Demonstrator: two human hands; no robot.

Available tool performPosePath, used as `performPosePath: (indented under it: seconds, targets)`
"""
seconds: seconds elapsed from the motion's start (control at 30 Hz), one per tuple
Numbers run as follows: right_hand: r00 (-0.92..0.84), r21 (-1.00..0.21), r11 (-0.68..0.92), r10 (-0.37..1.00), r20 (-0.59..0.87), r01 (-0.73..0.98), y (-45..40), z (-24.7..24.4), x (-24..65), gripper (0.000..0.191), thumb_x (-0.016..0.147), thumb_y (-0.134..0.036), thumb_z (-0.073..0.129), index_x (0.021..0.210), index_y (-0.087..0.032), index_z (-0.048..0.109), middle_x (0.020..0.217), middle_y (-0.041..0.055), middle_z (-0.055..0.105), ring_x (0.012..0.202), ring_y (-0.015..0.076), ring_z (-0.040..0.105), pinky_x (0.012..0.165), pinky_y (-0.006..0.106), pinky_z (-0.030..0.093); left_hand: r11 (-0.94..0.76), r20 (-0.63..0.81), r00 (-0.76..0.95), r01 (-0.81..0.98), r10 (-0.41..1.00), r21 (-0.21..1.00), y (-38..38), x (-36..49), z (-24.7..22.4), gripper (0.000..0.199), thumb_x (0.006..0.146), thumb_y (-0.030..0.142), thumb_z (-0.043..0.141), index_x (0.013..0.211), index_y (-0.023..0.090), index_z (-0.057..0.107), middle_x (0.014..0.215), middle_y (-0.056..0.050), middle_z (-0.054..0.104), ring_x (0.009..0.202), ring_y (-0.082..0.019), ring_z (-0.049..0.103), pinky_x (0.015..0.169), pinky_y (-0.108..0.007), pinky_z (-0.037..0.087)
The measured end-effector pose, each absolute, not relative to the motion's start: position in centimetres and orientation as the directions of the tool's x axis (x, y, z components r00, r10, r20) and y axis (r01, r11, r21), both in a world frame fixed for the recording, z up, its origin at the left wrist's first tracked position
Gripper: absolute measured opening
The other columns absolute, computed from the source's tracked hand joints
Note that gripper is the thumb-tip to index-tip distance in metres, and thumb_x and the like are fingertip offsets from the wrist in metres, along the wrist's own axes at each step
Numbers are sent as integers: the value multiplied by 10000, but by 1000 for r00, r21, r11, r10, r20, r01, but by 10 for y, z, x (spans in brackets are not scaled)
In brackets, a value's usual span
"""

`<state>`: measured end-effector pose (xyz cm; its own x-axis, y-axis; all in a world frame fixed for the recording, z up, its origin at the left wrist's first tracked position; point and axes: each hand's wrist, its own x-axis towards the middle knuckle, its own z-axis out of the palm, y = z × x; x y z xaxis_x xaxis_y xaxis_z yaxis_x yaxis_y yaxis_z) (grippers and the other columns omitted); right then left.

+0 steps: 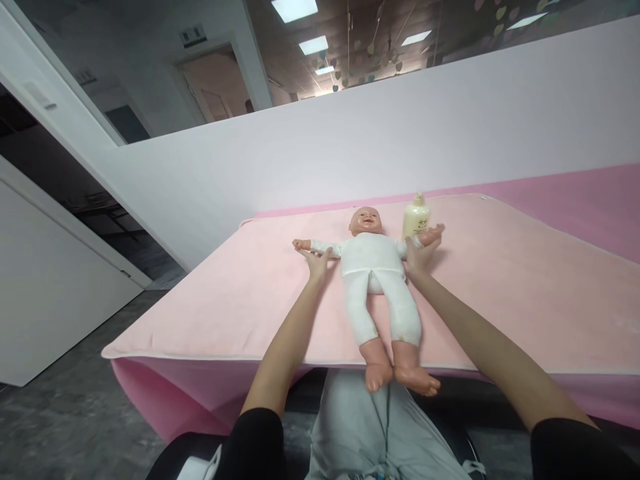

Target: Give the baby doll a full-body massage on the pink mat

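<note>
A baby doll [375, 257] with a white cloth body and bare plastic head, hands and feet lies on its back, arms spread out. Its feet reach over the near edge of the table. My left hand [318, 263] holds the doll's arm on the left side, thumb on the white sleeve and fingers by the wrist. On the other side, my right hand [421, 259] grips the doll's other arm near its wrist, thumb on the inner side; some fingers are hidden behind the arm. Just behind that arm stands a pale yellow pump bottle [417, 217].
A light pink towel [500, 287] covers most of the table, over a darker pink cloth [595, 207]. Behind the table rises a white partition [400, 140] with glass above it. A white door [55, 287] stands at the left.
</note>
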<state>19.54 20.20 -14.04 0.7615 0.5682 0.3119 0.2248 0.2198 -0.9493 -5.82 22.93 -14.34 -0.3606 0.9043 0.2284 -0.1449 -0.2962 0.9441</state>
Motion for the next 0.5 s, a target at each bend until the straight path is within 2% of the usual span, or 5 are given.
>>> performPosePath:
  seconds: [0.1,0.2,0.3,0.37,0.5]
  targets:
    - [492,-818,269,689,533,509,192,-135,183,770,778,-293,526,1476,-176,223,1364,135,492,1178,262,521,970,408,434,-350,395,-257,205,882,914,224,-47,-143,1082,717,214,700,1469,288,-75,1280,-116,532,940,-172,631,823,-303,515]
    - [215,-599,323,724,655,733,186,-127,176,647,810,-226,466,1446,-178,355,1189,128,593,1058,256,551,905,380,449,-333,465,-198,468,863,818,220,-40,-140,1020,794,308,625,1497,237,-111,1266,-128,554,976,-214,620,830,-324,498]
    - [87,-455,259,786,612,852,183,-119,172,627,814,-142,418,1438,-208,398,945,112,603,877,245,547,805,366,453,-358,528,-26,707,849,610,213,-34,-135,740,875,270,493,1513,285,119,1282,-123,524,1087,-245,561,873,-340,468]
    - [27,-373,241,809,587,896,183,-115,171,634,804,-84,389,1418,-238,436,913,111,577,845,236,520,798,358,432,-372,520,109,820,847,435,209,-28,-130,582,903,206,420,1456,351,311,1282,-113,494,1114,-250,521,924,-360,437]
    - [-2,-320,233,811,586,918,183,-115,171,504,845,-125,400,1309,-234,563,926,129,566,816,226,471,793,357,391,-334,425,202,905,882,264,202,-21,-121,552,921,186,360,1416,430,362,1259,-122,451,1107,-262,475,935,-392,432]
